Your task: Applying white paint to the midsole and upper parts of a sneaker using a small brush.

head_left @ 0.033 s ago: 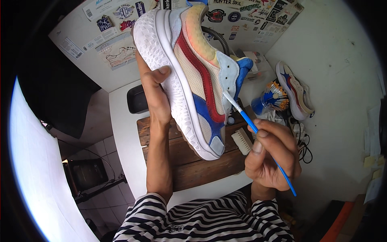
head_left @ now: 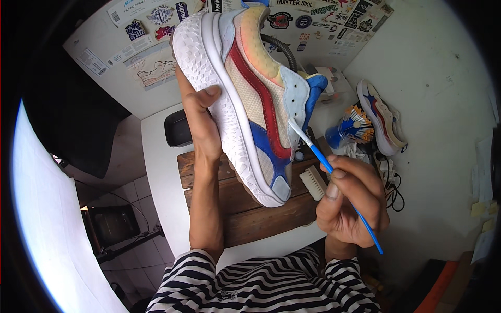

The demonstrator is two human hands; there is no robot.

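Observation:
My left hand (head_left: 204, 122) grips a sneaker (head_left: 255, 96) by its white textured sole, thumb pressed on the sidewall and the other fingers hidden behind. The shoe is held up with its toe pointing down toward me. Its side has cream mesh, a red wavy stripe, blue and pale blue panels and a yellow-orange collar; no lace runs through the visible eyelets. In my right hand (head_left: 352, 195) a slim blue paintbrush (head_left: 322, 158) is pinched between thumb and fingers. The brush's pale tip meets the light blue eyelet panel near its lower end.
Below the shoe lies a dark wooden board (head_left: 245, 221) on a white table (head_left: 162, 156). A pale-bristled scrub brush (head_left: 313, 183) rests on it. To the right stand a blue cup of brushes (head_left: 336, 136) and a second sneaker (head_left: 380, 117). A black tray (head_left: 177, 129) sits at left.

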